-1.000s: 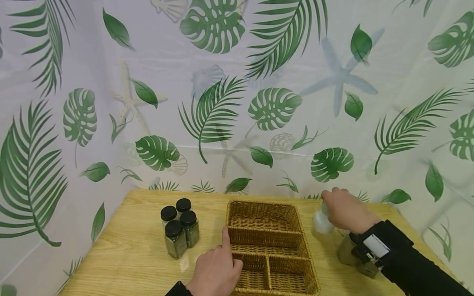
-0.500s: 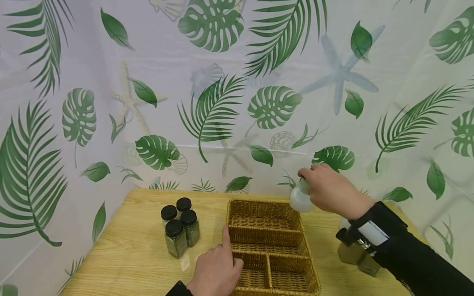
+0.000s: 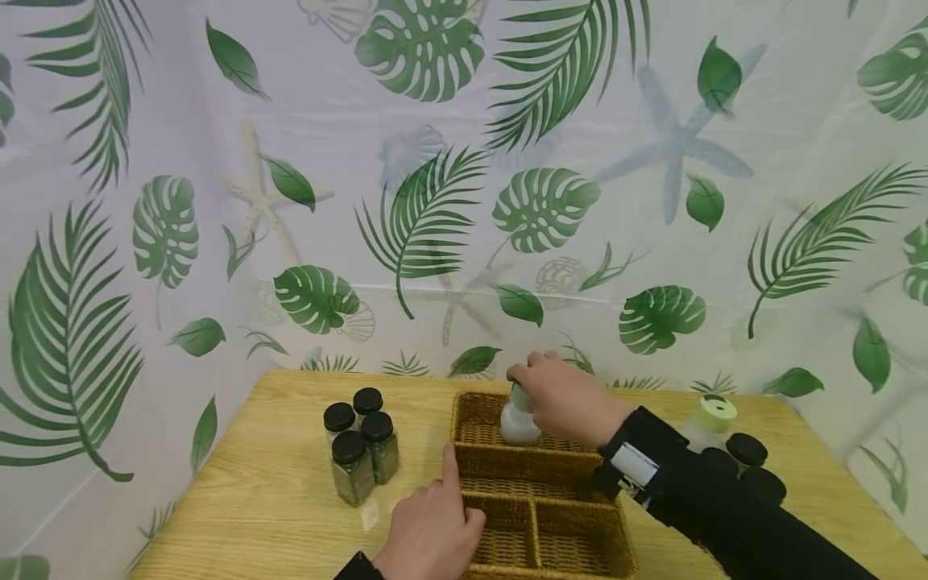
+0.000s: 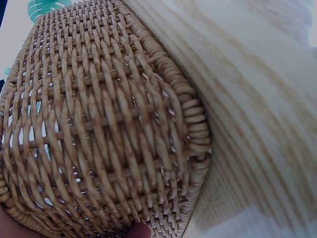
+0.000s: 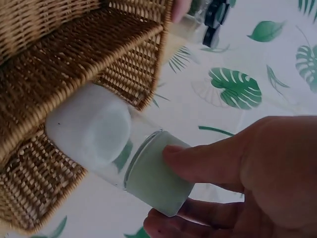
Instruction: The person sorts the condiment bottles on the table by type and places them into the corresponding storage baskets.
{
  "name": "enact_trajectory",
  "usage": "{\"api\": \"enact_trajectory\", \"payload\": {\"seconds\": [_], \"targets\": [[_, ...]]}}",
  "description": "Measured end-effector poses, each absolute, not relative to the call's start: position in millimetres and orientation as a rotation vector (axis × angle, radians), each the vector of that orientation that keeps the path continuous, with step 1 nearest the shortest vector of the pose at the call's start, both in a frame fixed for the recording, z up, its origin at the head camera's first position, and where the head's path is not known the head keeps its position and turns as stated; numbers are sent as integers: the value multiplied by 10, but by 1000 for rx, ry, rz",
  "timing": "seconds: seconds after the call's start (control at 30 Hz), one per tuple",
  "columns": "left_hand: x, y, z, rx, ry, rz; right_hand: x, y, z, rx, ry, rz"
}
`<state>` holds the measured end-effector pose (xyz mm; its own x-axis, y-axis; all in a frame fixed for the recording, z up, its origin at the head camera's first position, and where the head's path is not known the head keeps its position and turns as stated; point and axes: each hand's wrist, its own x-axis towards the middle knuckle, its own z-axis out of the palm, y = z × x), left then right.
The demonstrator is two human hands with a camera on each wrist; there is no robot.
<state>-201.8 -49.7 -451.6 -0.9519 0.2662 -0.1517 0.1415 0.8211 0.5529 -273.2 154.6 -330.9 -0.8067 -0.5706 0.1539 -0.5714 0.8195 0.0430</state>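
Note:
My right hand (image 3: pixel 569 399) grips a clear glass jar (image 3: pixel 518 425) of white contents by its pale green cap (image 5: pixel 159 173). The jar's lower part is inside the back compartment of a brown wicker basket (image 3: pixel 573 453); in the right wrist view a basket divider overlaps its base. My left hand (image 3: pixel 435 528) holds the basket's left side, index finger straight along the rim and thumb over the inner side. Close up in the left wrist view, the woven basket wall (image 4: pixel 94 99) fills much of the picture, with one fingertip at its bottom.
Several square spice jars (image 3: pixel 353 471) with black lids stand together left of the basket. Right of it are another jar with a pale green lid (image 3: pixel 716 412) and several black-lidded jars (image 3: pixel 747 449), partly behind my right sleeve (image 3: pixel 714 499). A leaf-print cloth (image 3: pixel 449 201) hangs behind the wooden table (image 3: pixel 239 491).
My right hand has carried the white-filled jar left from the table's right side and down into the basket's back compartment. The left hand has stayed on the basket.

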Motion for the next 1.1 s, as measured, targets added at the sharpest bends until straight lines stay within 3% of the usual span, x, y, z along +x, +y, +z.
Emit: {"api": "enact_trajectory", "payload": {"seconds": [0.57,1.1], "targets": [[-2018,-500,-4541,346,2818,771,-2864,1275,-3667,974,-2869,72],[-2043,-532,-4504,316,2772,801,-2921,1220,-3709,995,-2860,-16]]}}
